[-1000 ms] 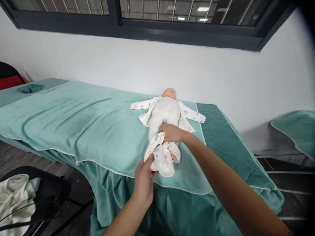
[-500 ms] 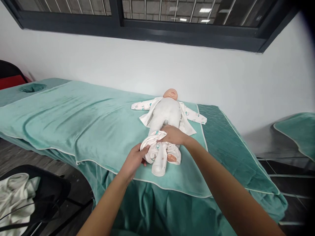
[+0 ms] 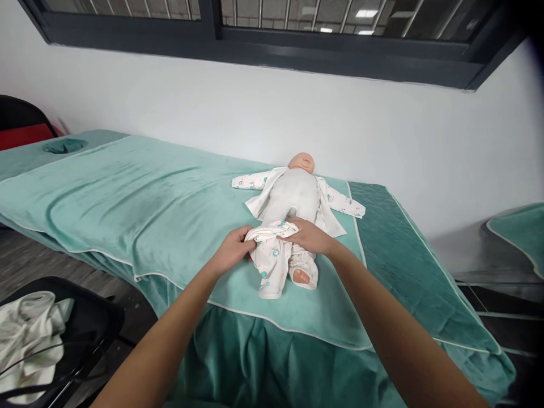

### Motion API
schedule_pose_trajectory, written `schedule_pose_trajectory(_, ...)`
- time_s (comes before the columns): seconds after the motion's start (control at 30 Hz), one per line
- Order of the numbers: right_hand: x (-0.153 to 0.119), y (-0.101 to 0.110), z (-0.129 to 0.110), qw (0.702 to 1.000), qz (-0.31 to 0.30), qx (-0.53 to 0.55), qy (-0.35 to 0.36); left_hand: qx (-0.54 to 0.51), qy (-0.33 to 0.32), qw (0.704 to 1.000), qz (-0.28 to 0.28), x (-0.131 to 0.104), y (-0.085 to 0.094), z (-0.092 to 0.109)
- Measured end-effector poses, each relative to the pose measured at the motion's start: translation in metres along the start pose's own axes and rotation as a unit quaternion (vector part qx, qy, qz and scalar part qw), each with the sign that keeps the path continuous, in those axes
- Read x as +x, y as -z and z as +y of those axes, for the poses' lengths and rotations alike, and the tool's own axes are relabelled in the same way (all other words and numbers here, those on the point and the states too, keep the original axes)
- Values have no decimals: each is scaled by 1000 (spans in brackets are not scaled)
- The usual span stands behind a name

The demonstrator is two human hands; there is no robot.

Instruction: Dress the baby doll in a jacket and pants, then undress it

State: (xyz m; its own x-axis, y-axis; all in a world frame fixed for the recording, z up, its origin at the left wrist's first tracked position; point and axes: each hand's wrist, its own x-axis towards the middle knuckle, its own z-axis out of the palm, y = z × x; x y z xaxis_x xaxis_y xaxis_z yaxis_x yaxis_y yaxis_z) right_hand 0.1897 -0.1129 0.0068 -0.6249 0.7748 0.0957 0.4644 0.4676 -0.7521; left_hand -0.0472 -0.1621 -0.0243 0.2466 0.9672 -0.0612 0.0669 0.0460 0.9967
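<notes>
Patterned trousers (image 3: 270, 263) on the doll (image 3: 294, 192)
My left grip (image 3: 233, 249) and right grip (image 3: 310, 236) pinch the gathered top from either side; 1 foot (image 3: 301, 276) shows.

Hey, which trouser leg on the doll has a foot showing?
The trouser leg farther from the left hand: a bare foot shows at its open end, while the other leg shows none.

Printed trousers (image 3: 272, 265) are hiding one foot of the doll (image 3: 294, 194); top edge is cropping window (image 3: 272, 52).
</notes>
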Motion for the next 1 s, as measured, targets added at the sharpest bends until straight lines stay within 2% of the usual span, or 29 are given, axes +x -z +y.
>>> schedule_pose_trajectory(0.07, -2, 2, -3, 1000, -10, -5, -5, -8, 3, 1000, 28, 4, 0, 1)
schedule_pose_trajectory(0.13, -4, 5, -4, 1000, -26, -12, -14, -31, 10, 999, 33, 1, 0, 3)
schedule_pose_trajectory(0.3, -9, 13, -1, 999, -46, -5, -17, -95, 20, 993, -68, -23, -3, 9)
schedule_pose_trajectory(0.4, -10, 17, 1, 997, -71, 14, -12, -85, 18, 993, -82, -29, -8, 6)
schedule_pose_trajectory(0.53, -10, 21, 2, 995, -98, 20, -26, 41, -13, 998, -36, -20, -10, -4)
schedule_pose_trajectory(0.67, -8, 22, -2, 994, -110, 2, -27, 140, -54, 988, 24, -5, -6, -9)
schedule_pose_trajectory(0.8, -6, 19, -10, 993, -107, -25, -31, 143, -91, 979, 118, 16, -2, -9)
schedule_pose_trajectory(0.9, -5, 17, -16, 993, -102, -20, -51, 124, -84, 977, 150, 36, -2, -7)
schedule_pose_trajectory(1.0, -5, 17, -17, 993, -98, -5, -65, 192, -127, 954, 194, 54, -6, -5)
